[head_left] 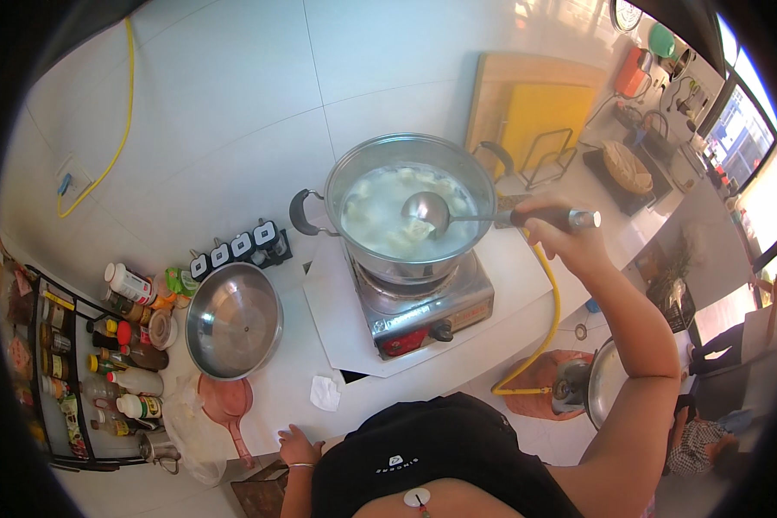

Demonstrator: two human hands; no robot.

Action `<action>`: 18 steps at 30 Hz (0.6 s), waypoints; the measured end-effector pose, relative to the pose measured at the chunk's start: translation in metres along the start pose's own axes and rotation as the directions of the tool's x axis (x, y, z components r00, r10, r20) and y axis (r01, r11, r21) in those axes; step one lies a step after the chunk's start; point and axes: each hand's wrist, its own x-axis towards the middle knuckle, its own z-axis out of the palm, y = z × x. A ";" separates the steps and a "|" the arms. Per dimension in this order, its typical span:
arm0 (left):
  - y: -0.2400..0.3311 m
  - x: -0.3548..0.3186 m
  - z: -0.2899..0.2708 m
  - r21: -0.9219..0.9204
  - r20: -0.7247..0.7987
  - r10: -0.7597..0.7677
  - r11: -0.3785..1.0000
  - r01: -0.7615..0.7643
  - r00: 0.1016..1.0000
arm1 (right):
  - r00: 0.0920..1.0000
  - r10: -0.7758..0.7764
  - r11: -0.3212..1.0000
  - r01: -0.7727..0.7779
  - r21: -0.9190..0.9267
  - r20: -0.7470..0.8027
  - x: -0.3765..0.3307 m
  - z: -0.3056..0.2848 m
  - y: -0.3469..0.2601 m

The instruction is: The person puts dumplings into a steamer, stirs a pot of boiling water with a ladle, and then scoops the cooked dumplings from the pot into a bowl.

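Just right of pot (397, 269), right grip (568, 243) clamped on handle of ladle (425, 210), its bowl inside pot rim. Pot on stove (468, 312), close to front edge of desk (276, 404). Left grip (300, 447) near same edge; cannot tell whether closed. Open gap between steel bowl (233, 321) and stove.

Bright daylight pours through the window (742, 125) at right, blown out to white. Pale haze softens the pot (388, 256); glints mark the bowl (233, 315). Straight lines bend toward dark, blurry rims.
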 end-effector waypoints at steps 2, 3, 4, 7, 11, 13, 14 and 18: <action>0.000 -0.001 -0.001 -0.006 0.003 -0.007 1.000 0.007 1.000 | 1.000 0.014 0.998 -0.014 0.060 0.000 0.001 -0.002 0.002; 0.000 -0.001 -0.001 -0.007 0.001 -0.005 1.000 0.005 1.000 | 1.000 0.021 0.996 -0.021 0.090 0.001 0.001 -0.002 0.003; 0.000 -0.001 -0.001 -0.009 -0.001 -0.004 1.000 0.004 1.000 | 1.000 0.015 0.995 -0.015 0.095 -0.004 0.001 -0.002 0.004; 0.004 -0.005 -0.007 -0.006 -0.009 -0.003 1.000 0.003 1.000 | 1.000 0.004 0.995 -0.003 0.096 -0.011 -0.001 -0.002 0.005; 0.001 -0.006 -0.002 -0.002 -0.030 0.001 1.000 -0.001 1.000 | 1.000 -0.013 0.999 0.013 0.040 -0.008 -0.004 0.001 0.006; 0.001 -0.005 0.001 0.004 -0.042 0.001 1.000 -0.001 0.999 | 1.000 -0.007 0.999 0.007 0.034 -0.018 -0.005 0.001 0.005; 0.000 -0.005 0.001 0.002 -0.043 0.001 1.000 -0.001 0.999 | 1.000 0.009 0.999 -0.008 0.048 -0.025 -0.005 0.000 0.005; 0.001 -0.006 -0.001 -0.014 -0.034 0.002 1.000 -0.002 0.999 | 0.998 0.013 0.991 -0.005 0.132 -0.060 -0.007 -0.006 0.003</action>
